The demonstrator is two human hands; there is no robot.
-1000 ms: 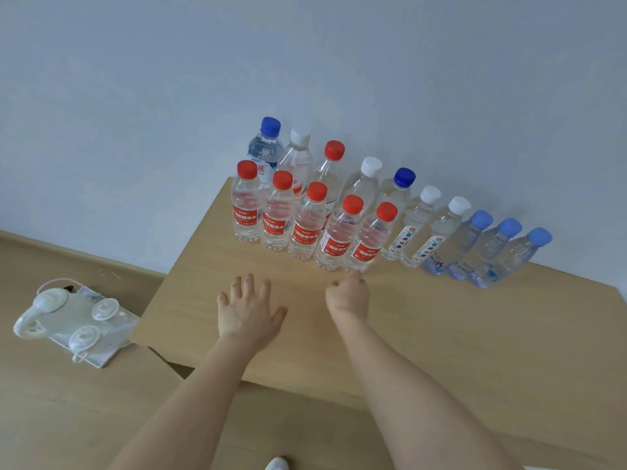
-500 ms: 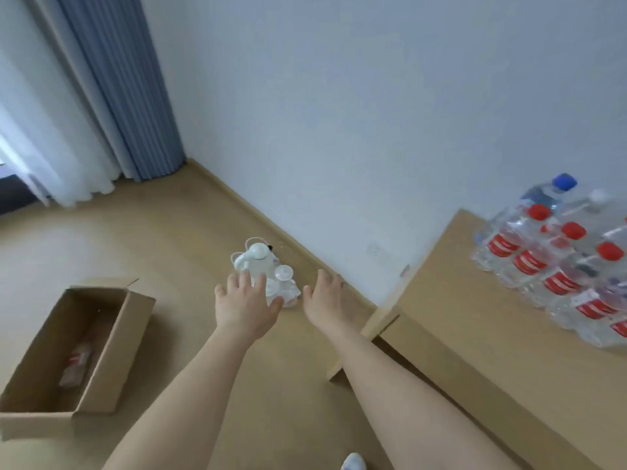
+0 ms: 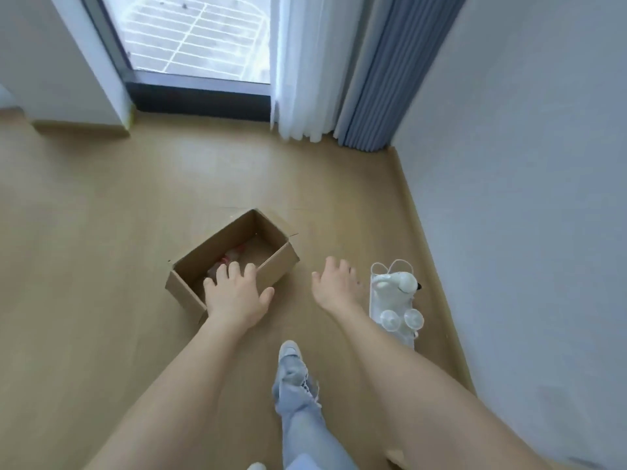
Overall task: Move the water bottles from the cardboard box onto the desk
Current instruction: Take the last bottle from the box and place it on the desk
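Wood floor (image 3: 101, 215), pale walls (image 3: 526, 164), curtained glass door (image 3: 200, 39).

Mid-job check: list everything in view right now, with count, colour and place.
cardboard box: one, brown, open, on the floor at centre
water bottle: one seen, clear with red label, lying in the box, partly hidden by fingers
suction-cup holder: one, white, on the floor by the right wall
sheer curtain: one, white, beside the glass door
pleated curtain: one, grey-blue, in the corner
glass door: one, dark frame, far end
floor: light wood
leg: one, pale blue jeans, bottom centre
left hand: empty, fingers spread, over the box's near end
right hand: empty, between box and holder
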